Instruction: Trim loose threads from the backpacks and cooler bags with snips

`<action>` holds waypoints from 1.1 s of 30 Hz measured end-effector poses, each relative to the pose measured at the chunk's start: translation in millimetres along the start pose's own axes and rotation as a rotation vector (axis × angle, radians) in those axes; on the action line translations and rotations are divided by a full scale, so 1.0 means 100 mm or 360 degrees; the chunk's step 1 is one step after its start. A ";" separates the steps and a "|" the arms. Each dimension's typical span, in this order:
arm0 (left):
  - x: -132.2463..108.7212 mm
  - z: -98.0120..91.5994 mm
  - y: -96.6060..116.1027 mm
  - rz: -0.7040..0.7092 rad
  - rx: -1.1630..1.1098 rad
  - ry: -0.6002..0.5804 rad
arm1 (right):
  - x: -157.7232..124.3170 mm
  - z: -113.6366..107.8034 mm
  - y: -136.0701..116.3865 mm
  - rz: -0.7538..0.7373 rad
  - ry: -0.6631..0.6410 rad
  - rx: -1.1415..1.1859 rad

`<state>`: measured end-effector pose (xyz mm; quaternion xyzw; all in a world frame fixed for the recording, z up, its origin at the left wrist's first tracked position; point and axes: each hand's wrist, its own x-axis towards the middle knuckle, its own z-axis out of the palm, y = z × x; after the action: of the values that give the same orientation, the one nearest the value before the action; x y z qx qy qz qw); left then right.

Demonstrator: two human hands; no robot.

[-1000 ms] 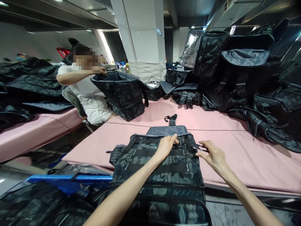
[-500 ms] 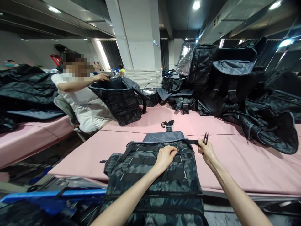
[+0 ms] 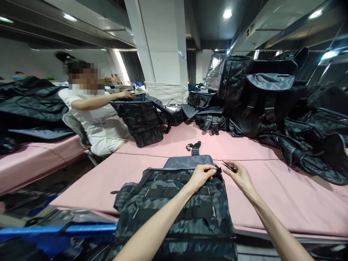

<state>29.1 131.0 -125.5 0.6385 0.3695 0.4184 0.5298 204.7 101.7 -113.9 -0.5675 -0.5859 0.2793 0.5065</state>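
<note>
A dark camouflage bag [image 3: 179,206] lies flat on the pink table [image 3: 272,188] in front of me, with black webbing rows across its face. My left hand [image 3: 201,175] pinches a black strap end [image 3: 217,170] at the bag's upper right corner. My right hand [image 3: 239,177] sits just to the right of it and holds small thread snips [image 3: 230,166], their tips pointing left toward the strap. A loose black strap piece [image 3: 193,146] lies on the table beyond the bag.
A seated person in a white shirt [image 3: 95,119] handles an open camouflage bag [image 3: 141,117] at the table's far left. Many dark bags [image 3: 272,98] are piled at the back and right. A white pillar [image 3: 165,50] stands behind. A blue bar [image 3: 59,229] crosses the lower left.
My right hand pulled the strap out to the right with the snips upright, then came back in. My left hand moved right onto the strap end. The snips now point left.
</note>
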 end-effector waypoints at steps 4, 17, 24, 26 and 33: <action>-0.02 0.01 0.01 0.0042 0.0012 0.0083 | -0.16 -0.06 -0.04 -0.0357 0.0172 -0.0962; -0.04 0.03 0.03 0.0113 0.0273 0.0127 | -0.23 -0.06 -0.17 -0.0609 0.0247 -0.1482; -0.07 0.06 0.08 0.0316 0.0584 0.0231 | -0.20 -0.11 -0.23 -0.0536 0.0156 -0.1498; -0.07 0.06 0.07 0.0326 0.0585 0.0221 | -0.20 -0.11 -0.22 -0.0519 0.0152 -0.1467; -0.05 0.04 0.03 0.0153 0.0361 0.0144 | -0.20 -0.06 -0.14 -0.0400 0.0135 -0.1324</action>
<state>31.3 124.3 -123.9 0.6918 0.4070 0.4272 0.4163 201.8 78.1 -105.0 -0.6585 -0.6918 -0.0678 0.2884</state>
